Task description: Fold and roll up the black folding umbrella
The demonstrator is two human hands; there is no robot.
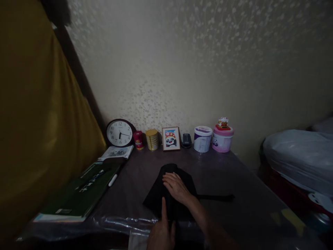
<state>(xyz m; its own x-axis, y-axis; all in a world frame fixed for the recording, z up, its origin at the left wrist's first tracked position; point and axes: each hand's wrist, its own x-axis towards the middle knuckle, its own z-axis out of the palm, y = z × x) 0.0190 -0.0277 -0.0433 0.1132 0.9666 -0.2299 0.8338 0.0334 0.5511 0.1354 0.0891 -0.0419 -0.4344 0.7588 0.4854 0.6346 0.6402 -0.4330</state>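
Observation:
A piece of black cloth lies on the table in front of me, with a dark strap running out from it to the right. My right hand rests flat on top of the cloth, its fingers stretched out side by side. Lower down, at the near edge of the cloth, is my left hand. Its index finger points forward against the cloth and the thumb stands apart; the other fingers are mostly hidden. In the dim light I cannot tell what kind of article the cloth is.
The dark table has a clear plastic cover. A green book and a white pen lie left. Along the wall stand a clock, a red can, a picture frame and white tubs. A yellow curtain hangs left.

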